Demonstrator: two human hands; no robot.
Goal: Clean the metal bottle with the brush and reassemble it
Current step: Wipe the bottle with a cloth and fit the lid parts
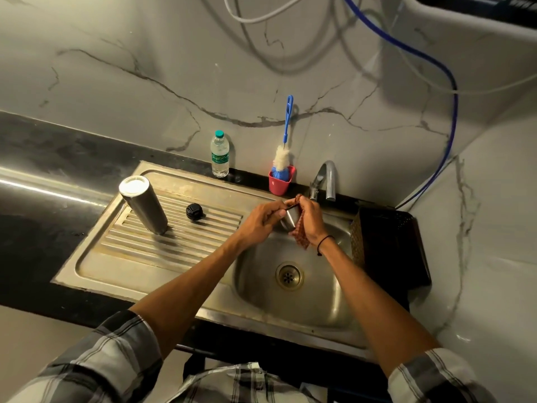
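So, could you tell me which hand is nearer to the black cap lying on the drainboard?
The left hand. It is just right of the black cap, over the sink's edge, holding a small steel cup. The right hand is beyond it, farther right, holding a cloth.

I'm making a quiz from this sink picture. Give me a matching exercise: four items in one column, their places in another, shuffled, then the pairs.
Things:
1. metal bottle
2. black cap
3. brush
4. small steel cup

Places:
A. standing in the red holder by the tap
B. held over the sink basin, being wiped with a cloth
C. upside down on the ribbed drainboard
D. lying on the drainboard, right of the bottle

Pairs: 1-C, 2-D, 3-A, 4-B
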